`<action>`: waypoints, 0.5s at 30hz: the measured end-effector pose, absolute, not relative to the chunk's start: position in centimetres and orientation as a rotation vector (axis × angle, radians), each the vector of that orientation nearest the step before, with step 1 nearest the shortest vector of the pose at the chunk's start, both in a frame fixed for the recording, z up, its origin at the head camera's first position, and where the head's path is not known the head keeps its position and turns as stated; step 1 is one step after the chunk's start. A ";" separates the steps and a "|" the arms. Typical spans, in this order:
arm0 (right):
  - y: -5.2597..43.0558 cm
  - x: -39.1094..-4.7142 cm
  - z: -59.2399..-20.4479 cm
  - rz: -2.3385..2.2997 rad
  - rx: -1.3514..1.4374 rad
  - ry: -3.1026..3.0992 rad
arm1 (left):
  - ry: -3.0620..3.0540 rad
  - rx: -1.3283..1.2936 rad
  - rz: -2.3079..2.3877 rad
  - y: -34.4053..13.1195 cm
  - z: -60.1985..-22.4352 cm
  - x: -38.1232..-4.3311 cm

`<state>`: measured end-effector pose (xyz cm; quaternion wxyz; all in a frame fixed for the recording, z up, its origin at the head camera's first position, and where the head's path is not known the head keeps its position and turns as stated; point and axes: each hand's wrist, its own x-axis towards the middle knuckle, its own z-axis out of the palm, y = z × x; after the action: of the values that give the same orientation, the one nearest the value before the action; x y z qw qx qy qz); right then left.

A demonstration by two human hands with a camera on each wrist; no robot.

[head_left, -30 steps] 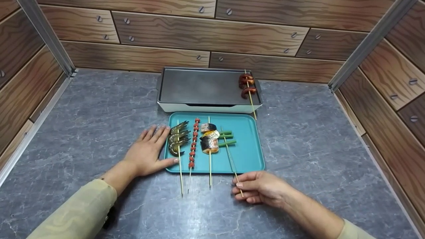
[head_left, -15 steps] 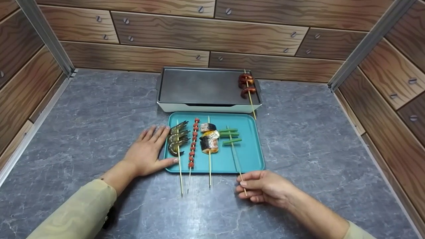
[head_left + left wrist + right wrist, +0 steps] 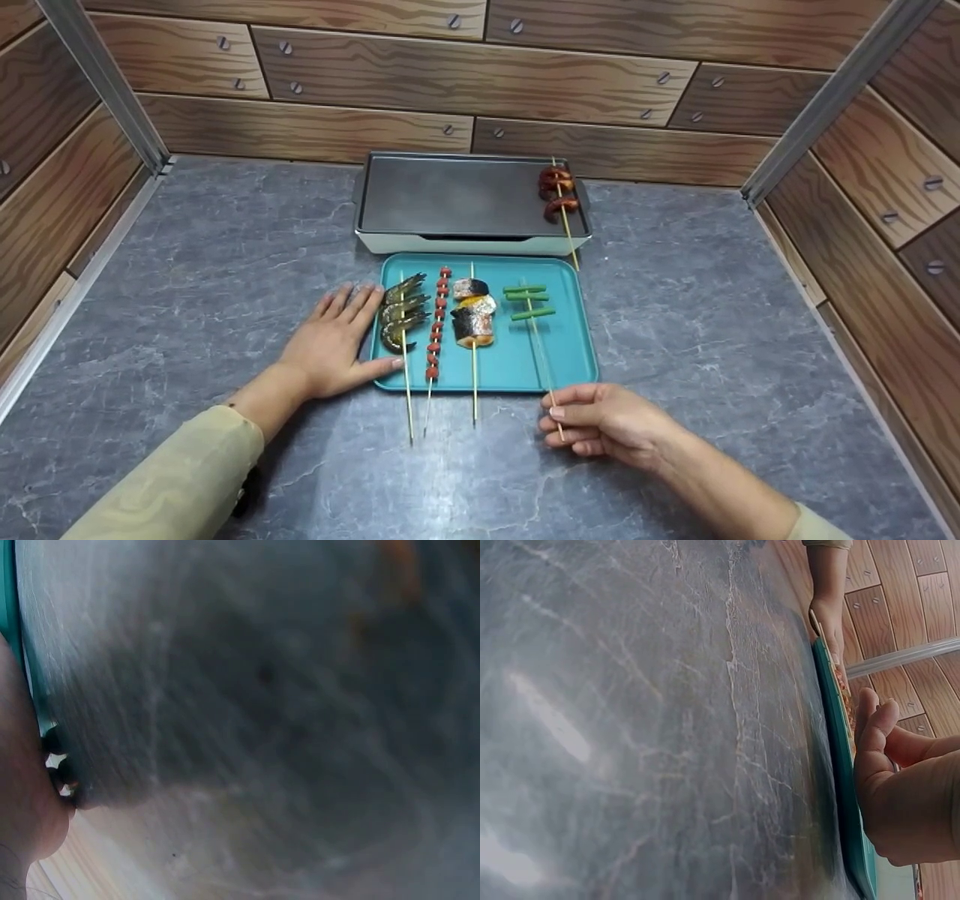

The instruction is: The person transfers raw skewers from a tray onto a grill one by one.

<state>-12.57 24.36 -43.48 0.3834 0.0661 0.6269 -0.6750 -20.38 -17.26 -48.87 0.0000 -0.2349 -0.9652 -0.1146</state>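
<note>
In the head view my right hand point(image 3: 611, 424) pinches the bare lower end of a skewer of green stalks point(image 3: 528, 297), whose top lies over the right part of the teal tray point(image 3: 574, 352). My left hand point(image 3: 330, 345) rests with spread, straight fingers at the tray's left edge, its thumb beside the shrimp skewer point(image 3: 403, 315). Right of that lie a skewer of small red pieces point(image 3: 436, 322) and a fish skewer point(image 3: 474, 322). The right wrist view shows the right hand point(image 3: 907, 787) with curled fingers near the tray's edge; the stalks are hidden there.
Behind the tray stands a flat electric griddle point(image 3: 457, 195) with a dark plate. An octopus-like reddish skewer point(image 3: 556, 193) lies along its right end, its stick overhanging the front. Wood-patterned walls point(image 3: 480, 75) enclose the grey marbled table point(image 3: 690, 300) at the back and sides.
My right hand has shifted a little to the right with the green stalk skewer, which now lies apart from the fish skewer. The left hand has stayed in place.
</note>
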 end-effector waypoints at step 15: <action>24.4 -12.8 -42.7 -1.718 0.145 1.626 | -3.063 -0.723 -0.357 -17.2 -48.6 -20.3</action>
<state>-12.78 24.37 -42.70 0.3765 0.0565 0.6355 -0.6717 -20.31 -17.15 -48.62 -0.0129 -0.2282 -0.9670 -0.1127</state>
